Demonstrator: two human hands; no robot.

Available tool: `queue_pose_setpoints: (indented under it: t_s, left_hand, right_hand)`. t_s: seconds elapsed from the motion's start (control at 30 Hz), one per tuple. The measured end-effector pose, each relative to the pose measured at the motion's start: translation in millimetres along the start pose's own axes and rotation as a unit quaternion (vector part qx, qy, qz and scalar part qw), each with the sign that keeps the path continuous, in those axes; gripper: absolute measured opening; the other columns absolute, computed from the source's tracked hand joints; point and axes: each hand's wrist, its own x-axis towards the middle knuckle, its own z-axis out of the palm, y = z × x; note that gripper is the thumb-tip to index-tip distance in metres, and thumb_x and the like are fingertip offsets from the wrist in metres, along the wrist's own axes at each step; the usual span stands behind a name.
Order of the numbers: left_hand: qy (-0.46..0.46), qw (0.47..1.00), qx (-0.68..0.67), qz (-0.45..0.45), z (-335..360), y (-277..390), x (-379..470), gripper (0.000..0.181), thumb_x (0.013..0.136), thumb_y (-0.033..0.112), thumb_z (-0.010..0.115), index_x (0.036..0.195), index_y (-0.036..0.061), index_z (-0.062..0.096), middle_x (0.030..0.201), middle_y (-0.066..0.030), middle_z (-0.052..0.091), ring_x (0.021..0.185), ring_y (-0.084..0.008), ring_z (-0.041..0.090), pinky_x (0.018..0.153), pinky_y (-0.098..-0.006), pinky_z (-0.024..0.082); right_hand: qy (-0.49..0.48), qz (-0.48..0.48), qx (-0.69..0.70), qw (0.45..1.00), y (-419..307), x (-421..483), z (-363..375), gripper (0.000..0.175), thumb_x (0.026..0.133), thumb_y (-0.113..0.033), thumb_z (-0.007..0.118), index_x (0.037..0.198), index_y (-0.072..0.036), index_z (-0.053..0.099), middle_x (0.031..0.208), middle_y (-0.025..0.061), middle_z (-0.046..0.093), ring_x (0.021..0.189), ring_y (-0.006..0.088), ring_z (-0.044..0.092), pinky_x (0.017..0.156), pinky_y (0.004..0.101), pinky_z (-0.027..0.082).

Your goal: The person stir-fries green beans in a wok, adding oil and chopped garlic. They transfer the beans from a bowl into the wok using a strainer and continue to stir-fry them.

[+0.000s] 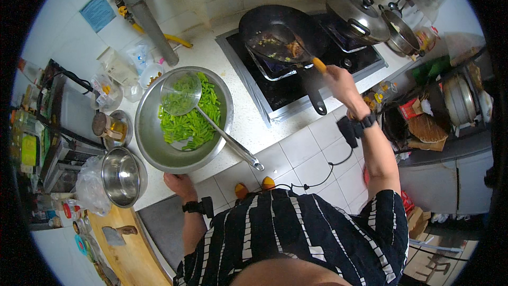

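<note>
My right hand [339,83] grips the orange handle of a spatula [307,51], whose blade rests in a black wok [274,20]. Bits of chopped seasoning [274,43] lie in the wok, which stands on the left burner of a black gas cooktop [283,95]. My left hand [180,186] is at the counter's front edge, just below a large steel basin [149,143]; its fingers are partly hidden by the rim. Cut green beans [190,127] fill part of the basin. A wire skimmer [180,93] lies across them, its handle over the basin's near rim.
A lidded pan [357,16] and another steel pan [403,33] stand right of the wok. Left of the basin are a steel pot [121,176] and an oil jug [109,127]. A cleaver [114,235] lies on a wooden board [131,258]. A cable [317,184] hangs near me.
</note>
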Motion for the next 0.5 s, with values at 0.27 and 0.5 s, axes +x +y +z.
queue_pose_setpoints:
  t_s: [0.27, 0.5]
  left_hand:
    - [-0.027, 0.998, 0.039, -0.031, 2.4, 4.2, -0.9, 0.018, 0.075, 0.003, 0.056, 0.093, 0.0001, 0.053, 0.085, -0.0184, 0.055, 0.083, -0.0400, 0.049, 0.072, -0.0463, 0.038]
    - [-0.013, 0.999, 0.046, -0.019, -0.4, 9.5, 1.6, 0.018, 0.078, 0.006, 0.056, 0.094, 0.0002, 0.052, 0.083, -0.0190, 0.053, 0.081, -0.0403, 0.048, 0.070, -0.0470, 0.038]
  right_hand:
    - [-0.103, -0.012, 0.033, 0.994, 23.0, -25.0, -30.2, 0.035, 0.087, -0.020, 0.056, 0.113, 0.003, 0.055, 0.074, 0.0099, 0.062, 0.062, 0.0171, 0.058, 0.058, 0.0296, 0.047]
    - [0.084, -0.029, -0.047, 0.995, 52.6, 26.9, 3.0, 0.029, 0.084, -0.020, 0.056, 0.104, 0.000, 0.059, 0.095, 0.0205, 0.063, 0.088, 0.0357, 0.060, 0.075, 0.0400, 0.048]
